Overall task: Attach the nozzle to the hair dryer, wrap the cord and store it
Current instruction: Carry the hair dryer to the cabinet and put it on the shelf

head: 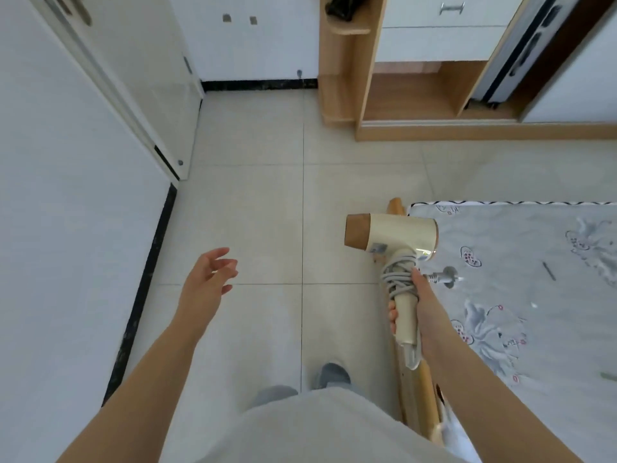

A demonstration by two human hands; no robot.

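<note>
The right hand (405, 315) is wrapped around the handle of the hair dryer (397, 237), which is held in the air over the floor (267, 195), just beside the edge of the bed (517, 279). The tan nozzle (357, 233) sits on the barrel, pointing left, and the grey cord (399, 277) is coiled round the upper handle, its plug (445, 276) sticking out loose to the right. The left hand (208, 279) is empty, fingers spread, well apart from the dryer. So what remains, it seems, is storing. Keep the thumb pressed over the coils so they do not slip, and tuck the plug under a loop before setting the dryer down. The wooden shelves (414, 95) ahead look the likely place, though I cannot tell which spot is meant; use the free hand to open or steady anything there.
</note>
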